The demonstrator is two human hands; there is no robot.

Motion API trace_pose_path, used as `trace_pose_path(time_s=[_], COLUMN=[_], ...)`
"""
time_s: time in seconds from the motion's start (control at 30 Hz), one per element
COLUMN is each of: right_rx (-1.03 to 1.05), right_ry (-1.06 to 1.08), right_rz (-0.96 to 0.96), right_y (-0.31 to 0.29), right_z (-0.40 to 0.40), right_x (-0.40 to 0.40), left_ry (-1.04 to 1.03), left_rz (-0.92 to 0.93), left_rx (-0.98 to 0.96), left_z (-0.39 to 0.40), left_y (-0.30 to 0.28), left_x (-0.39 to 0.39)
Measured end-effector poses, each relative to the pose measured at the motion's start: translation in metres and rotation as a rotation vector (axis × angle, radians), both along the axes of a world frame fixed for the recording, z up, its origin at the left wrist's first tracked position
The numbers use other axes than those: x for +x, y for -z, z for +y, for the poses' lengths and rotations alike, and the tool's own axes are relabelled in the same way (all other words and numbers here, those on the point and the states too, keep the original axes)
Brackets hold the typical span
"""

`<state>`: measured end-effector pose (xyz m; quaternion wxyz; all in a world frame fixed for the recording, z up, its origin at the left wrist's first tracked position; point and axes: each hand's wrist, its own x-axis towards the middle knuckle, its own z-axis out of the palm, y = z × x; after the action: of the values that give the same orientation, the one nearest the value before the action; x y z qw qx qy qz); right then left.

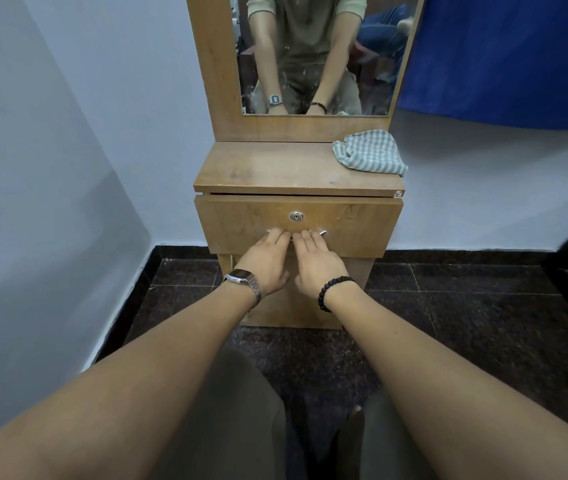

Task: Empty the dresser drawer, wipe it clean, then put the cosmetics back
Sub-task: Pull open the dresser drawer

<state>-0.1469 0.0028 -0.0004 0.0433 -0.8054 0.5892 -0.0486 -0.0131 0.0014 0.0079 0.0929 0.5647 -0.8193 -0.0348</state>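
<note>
Drawer (298,221) shut under counter (289,169), cosmetics unseen. Left grip (268,261), right grip (315,263) both hooked on handle (322,232). Cloth (369,152) waiting. Judging: emptying, wiping, refilling all ahead.

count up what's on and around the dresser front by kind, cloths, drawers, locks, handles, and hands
cloths: 1, the checked cloth on the dresser top
drawers: 1, the drawer, barely open
locks: 1, the round lock
handles: 1, the metal handle, mostly covered
hands: 2, left hand and right hand, fingers on the handle
total: 6
</note>
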Motion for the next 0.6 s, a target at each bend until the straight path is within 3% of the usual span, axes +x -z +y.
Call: trace_pose_path(time_s=[0.37,0.6], right_rx=[-0.011,-0.026], right_ry=[0.027,0.022], right_rz=[-0.037,0.0], right_y=[0.006,0.009], right_z=[0.056,0.101], right_x=[0.006,0.006], left_ry=[-0.038,-0.014], left_rz=[-0.061,-0.144], left_rx=[0.009,0.159], left_z=[0.047,0.074], left_y=[-0.011,-0.041], left_x=[-0.001,-0.003])
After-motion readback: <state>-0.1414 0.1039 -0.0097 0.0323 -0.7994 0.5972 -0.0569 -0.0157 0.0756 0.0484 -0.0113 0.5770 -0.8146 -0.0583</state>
